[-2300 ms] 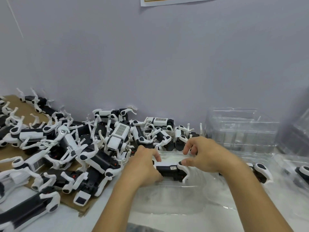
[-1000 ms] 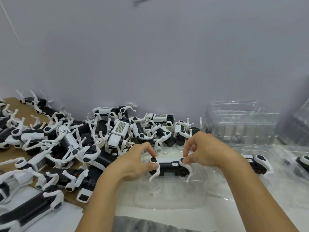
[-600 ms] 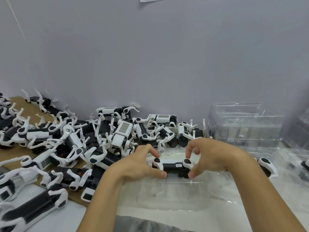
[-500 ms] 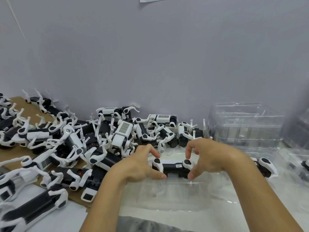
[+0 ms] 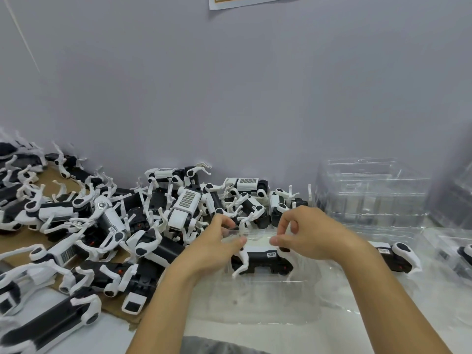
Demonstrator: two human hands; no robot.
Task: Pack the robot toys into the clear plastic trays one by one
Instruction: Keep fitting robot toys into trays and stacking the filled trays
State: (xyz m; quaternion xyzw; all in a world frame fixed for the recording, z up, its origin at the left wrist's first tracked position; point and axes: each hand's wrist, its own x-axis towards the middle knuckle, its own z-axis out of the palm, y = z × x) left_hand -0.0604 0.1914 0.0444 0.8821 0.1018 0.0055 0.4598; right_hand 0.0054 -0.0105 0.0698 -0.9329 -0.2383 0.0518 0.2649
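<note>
A plain grey wall point(image 5: 255, 98) backs a white worktop, and the clear plastic tray point(image 5: 255, 297) straight in front of the person is the thing to steer by. In it lies one robot toy point(image 5: 263, 259), black body, white legs splayed downward, resting in the tray's far half. Left of the tray a big heap of loose robot toys point(image 5: 102, 226) sprawls over brown cardboard point(image 5: 15, 238); to its right sits another tray with a packed toy point(image 5: 398, 256), and behind that a stack of empty trays point(image 5: 373, 195).

The left hand point(image 5: 214, 249) hovers just over the toy's left end, thumb and fingers curled but parted, gripping nothing that I can make out. The right hand point(image 5: 306, 236) hangs over the right end the same way, fingertips near each other and apparently empty.

I'd judge this the seating step: the toy is in, though its legs look unsettled. Next comes pressing or folding the legs so the body drops into the moulded recess, then reaching left for another from the heap.
</note>
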